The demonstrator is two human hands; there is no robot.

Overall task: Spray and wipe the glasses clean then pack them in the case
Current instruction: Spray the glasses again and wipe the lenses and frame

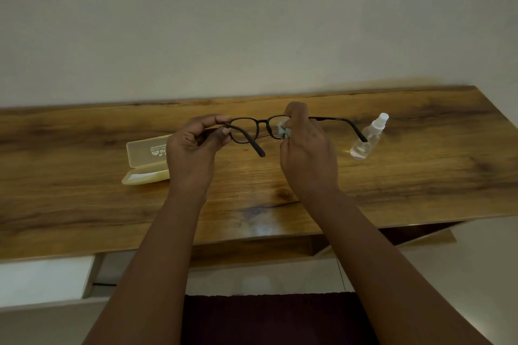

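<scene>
Dark-framed glasses point(259, 124) are held above the wooden table point(406, 176) with both temples unfolded. My left hand point(193, 145) pinches the frame's left corner at the hinge. My right hand point(305, 145) pinches a small pale blue cloth point(283, 129) against the right lens, which it mostly hides. An open, translucent yellow glasses case point(143, 159) lies on the table to the left of my left hand. A small clear spray bottle point(370, 136) with a white cap lies on the table at the right, behind the right temple tip.
The table runs along a plain pale wall point(252, 22). Its front edge crosses the view below my forearms, with a white unit point(42, 280) at lower left and a dark red mat point(266, 316) on the floor.
</scene>
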